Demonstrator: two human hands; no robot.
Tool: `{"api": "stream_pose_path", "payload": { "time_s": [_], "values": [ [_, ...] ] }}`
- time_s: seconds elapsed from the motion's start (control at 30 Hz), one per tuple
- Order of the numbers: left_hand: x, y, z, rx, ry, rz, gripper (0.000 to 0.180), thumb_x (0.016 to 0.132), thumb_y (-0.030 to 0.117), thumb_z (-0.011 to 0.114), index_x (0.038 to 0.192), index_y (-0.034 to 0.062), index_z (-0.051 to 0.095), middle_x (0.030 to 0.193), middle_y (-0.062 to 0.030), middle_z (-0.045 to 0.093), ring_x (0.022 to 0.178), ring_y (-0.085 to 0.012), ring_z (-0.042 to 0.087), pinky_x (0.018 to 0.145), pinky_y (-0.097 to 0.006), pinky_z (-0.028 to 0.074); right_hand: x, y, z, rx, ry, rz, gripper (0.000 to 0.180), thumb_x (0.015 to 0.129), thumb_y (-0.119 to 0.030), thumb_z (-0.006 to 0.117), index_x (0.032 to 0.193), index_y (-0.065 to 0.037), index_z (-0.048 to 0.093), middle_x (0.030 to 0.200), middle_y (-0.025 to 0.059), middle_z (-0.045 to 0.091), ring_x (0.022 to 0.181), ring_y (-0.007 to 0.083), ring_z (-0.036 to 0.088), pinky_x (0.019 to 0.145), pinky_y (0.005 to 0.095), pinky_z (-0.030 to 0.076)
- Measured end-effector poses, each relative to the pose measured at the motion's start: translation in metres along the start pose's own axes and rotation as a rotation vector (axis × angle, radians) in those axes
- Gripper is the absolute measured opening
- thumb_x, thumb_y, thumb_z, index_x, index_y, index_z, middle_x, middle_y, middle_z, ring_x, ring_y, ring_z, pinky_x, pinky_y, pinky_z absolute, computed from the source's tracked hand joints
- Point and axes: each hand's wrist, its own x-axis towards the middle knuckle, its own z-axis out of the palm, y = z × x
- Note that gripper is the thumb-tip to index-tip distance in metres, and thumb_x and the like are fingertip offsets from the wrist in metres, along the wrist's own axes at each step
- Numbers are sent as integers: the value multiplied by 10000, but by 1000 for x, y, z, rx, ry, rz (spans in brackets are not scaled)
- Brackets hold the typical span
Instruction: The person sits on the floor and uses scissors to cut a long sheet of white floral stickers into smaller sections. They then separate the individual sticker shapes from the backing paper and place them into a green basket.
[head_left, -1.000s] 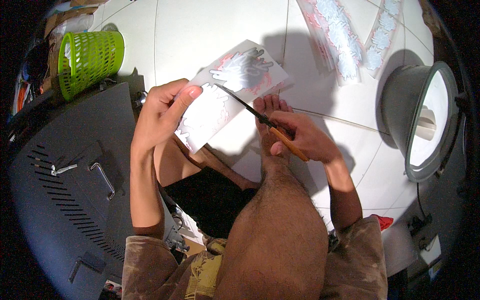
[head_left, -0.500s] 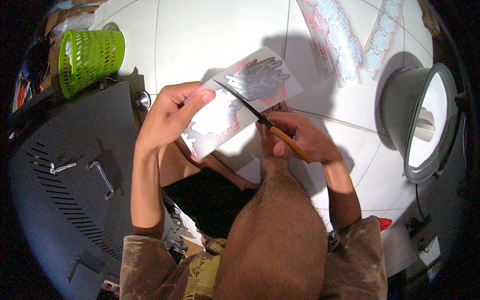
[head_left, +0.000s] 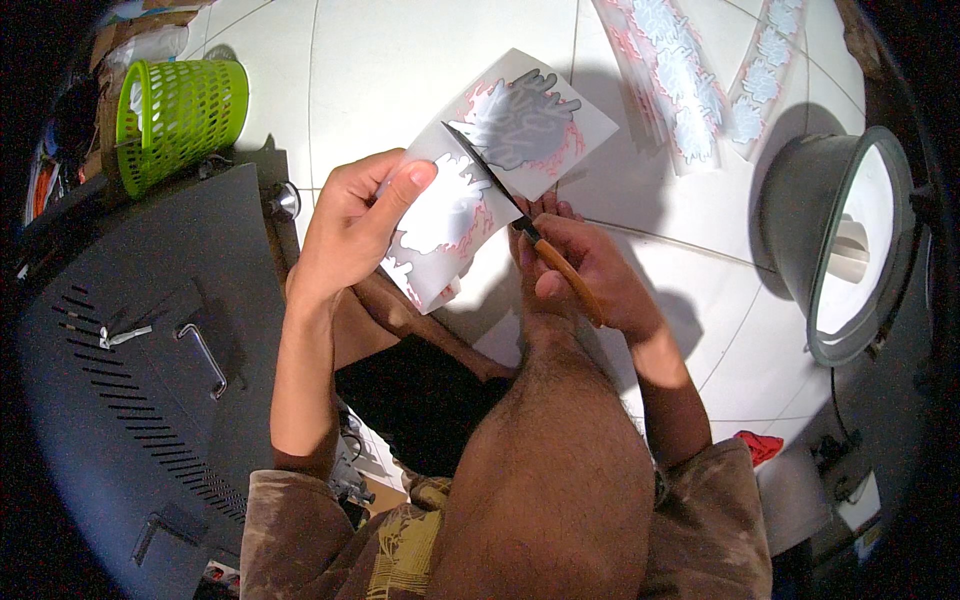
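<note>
My left hand (head_left: 372,205) pinches the left part of a translucent printed sheet (head_left: 590,130), thumb on top and fingers underneath. White, grey and red jagged designs cover the sheet. Scissors (head_left: 565,272) with black blades and an orange handle are gripped in my right hand (head_left: 598,265). Their blades lie across the sheet between two of the designs, pointing up and left. A cut edge runs from the right side of the sheet along the blades. The fingers inside the handle are partly hidden.
More printed sheets (head_left: 672,80) lie on the white tiled floor (head_left: 420,60) at the far right. A green basket (head_left: 185,120) stands at far left, above a dark panel (head_left: 130,300) with a hex key (head_left: 203,360). A round lamp (head_left: 850,250) shines at right.
The sheet has tilted and shifted slightly up and right in my left hand. The right portion has swung away from the rest along the scissor blades, opening a gap.
</note>
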Motion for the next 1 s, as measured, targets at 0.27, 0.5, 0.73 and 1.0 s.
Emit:
{"api": "stream_pose_path", "payload": {
  "time_s": [0.27,0.5,0.73,1.0],
  "values": [
    [0,1,1,8,12,15,364,1036,323,606,918,-9,700,690,74,553,638,-14,439,545,-211,367,-3,-1,-2,-97,45,-70,594,778,-566,795,931,-29,593,849,53,580,806,197,519,787,352,446],
    [6,4,-10,-7,-133,-63,358,1029,320,617,1002,-20,726,769,26,655,691,-36,536,610,-222,448,-7,8,-11,-151,37,-85,530,803,-495,808,1024,-39,652,900,119,664,860,260,601,855,394,482],
    [26,-12,-6,-112,-276,-145,346,1018,317,628,1045,-12,732,816,27,685,700,-34,569,623,-224,467,-11,18,-21,-107,55,-13,548,830,-474,793,1114,-21,672,977,141,702,914,220,643,838,385,522],
    [52,-42,15,-95,-388,-170,335,1033,303,605,1051,-6,735,869,-1,725,731,-64,608,683,-251,511,-7,14,-38,-156,14,110,551,866,-465,768,1161,-11,670,1029,143,725,960,194,663,894,369,529]
  ]
}}
